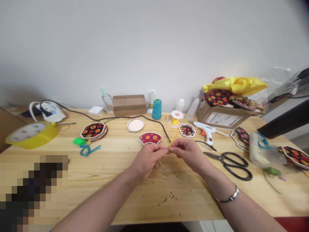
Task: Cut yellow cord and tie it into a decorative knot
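Observation:
My left hand [152, 158] and my right hand [185, 151] meet above the middle of the table, both closed in a pinch on a yellow cord [174, 138]. A loose end of the cord hangs below my left hand, and another strand runs up towards the white spool of yellow cord [176, 120]. Just beyond my left hand lies a red patterned fan-shaped piece [149, 138] with a pale border. An octagonal patterned piece [187, 130] rests behind my right hand. The exact spot where the fingertips pinch is partly hidden.
Black scissors [228, 160] lie right of my right hand, with a glue gun [205, 129] behind them. A cardboard box [217, 116] of fabric stands at back right. Left are stacked patterned pieces [93, 130] and a tape roll [33, 134]. A black cable [116, 117] crosses the back.

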`<state>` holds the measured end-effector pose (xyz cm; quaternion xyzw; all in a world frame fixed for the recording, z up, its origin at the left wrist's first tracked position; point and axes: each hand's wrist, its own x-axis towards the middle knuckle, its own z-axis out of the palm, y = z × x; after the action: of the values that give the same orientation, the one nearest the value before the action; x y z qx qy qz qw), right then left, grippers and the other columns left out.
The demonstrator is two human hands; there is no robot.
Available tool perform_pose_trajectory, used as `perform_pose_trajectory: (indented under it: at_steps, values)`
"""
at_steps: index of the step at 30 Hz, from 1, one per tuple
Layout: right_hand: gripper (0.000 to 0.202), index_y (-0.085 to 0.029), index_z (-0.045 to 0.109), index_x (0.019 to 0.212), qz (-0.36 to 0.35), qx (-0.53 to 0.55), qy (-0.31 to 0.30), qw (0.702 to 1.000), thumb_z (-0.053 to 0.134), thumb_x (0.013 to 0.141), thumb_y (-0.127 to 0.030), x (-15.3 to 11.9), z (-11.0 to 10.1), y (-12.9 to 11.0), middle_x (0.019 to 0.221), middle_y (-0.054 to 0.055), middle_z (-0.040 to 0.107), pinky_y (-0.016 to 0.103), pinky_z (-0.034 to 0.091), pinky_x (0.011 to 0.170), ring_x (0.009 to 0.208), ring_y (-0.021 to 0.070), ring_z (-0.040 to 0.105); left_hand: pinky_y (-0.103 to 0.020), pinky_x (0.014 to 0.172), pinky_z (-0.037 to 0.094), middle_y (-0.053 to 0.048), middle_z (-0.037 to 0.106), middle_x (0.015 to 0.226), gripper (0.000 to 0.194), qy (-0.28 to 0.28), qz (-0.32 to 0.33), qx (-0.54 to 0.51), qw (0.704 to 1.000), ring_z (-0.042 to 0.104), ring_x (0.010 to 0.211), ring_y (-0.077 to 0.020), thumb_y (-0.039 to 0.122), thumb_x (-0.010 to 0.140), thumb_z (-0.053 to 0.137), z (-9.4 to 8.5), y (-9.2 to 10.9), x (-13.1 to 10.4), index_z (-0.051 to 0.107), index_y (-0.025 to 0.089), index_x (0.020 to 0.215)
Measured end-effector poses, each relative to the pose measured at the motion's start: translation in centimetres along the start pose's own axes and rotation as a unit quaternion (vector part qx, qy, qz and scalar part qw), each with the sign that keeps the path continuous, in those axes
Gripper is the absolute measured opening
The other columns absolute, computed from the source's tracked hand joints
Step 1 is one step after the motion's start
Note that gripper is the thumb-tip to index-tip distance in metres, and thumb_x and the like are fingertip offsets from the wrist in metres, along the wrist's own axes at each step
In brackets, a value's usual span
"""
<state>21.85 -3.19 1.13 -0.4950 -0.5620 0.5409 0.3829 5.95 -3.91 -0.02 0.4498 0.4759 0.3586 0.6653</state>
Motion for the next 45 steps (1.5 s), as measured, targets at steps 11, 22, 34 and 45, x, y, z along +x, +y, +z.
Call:
perform_pose_trajectory:
  at_steps: [11,22,34,45]
  values:
    - [0.019,-0.016,0.054,0.062,-0.045,-0.112,0.001,0.993,0.055,0.077,-0.028,-0.12,-0.2,0.05,0.056,-0.004,0.046,0.022,0.031,0.051,0.052,0.0085,0.037,-0.019,0.039,0.011,0.007,0.037,0.047,0.025,-0.026,-0.018,-0.056,0.998,0.02,0.04,-0.0029,0.039,0.07,0.064,-0.18,0.4,0.0,0.067,0.014,0.074]
    - [0.016,-0.017,0.052,0.063,-0.106,-0.215,0.058,0.969,0.05,0.079,-0.019,0.14,-0.55,0.33,0.059,-0.002,0.051,0.023,0.034,0.056,0.057,0.0112,0.044,-0.033,0.089,0.037,-0.009,0.059,0.113,0.017,0.067,0.128,0.189,0.971,0.053,0.105,-0.0218,0.029,0.074,0.059,-0.35,0.84,-0.03,0.068,0.016,0.065]
    - [0.017,-0.017,0.053,0.062,-0.077,-0.108,0.046,0.99,0.051,0.079,-0.022,0.09,-0.31,0.59,0.057,-0.003,0.051,0.023,0.032,0.052,0.052,0.009,0.04,-0.039,0.098,0.033,-0.01,0.04,0.136,0.01,-0.02,0.125,0.142,0.982,0.045,0.118,-0.0253,0.023,0.069,0.064,0.0,0.12,-0.1,0.063,0.017,0.061]
    - [0.022,-0.016,0.05,0.068,0.018,0.142,-0.04,0.989,0.061,0.072,-0.034,-0.22,0.41,0.27,0.057,-0.003,0.052,0.02,0.02,0.042,0.043,0.0041,0.031,-0.037,0.099,0.032,-0.011,0.057,0.119,0.018,-0.025,0.122,0.204,0.971,0.035,0.128,-0.025,0.02,0.068,0.062,0.29,-0.11,0.1,0.057,0.018,0.05]
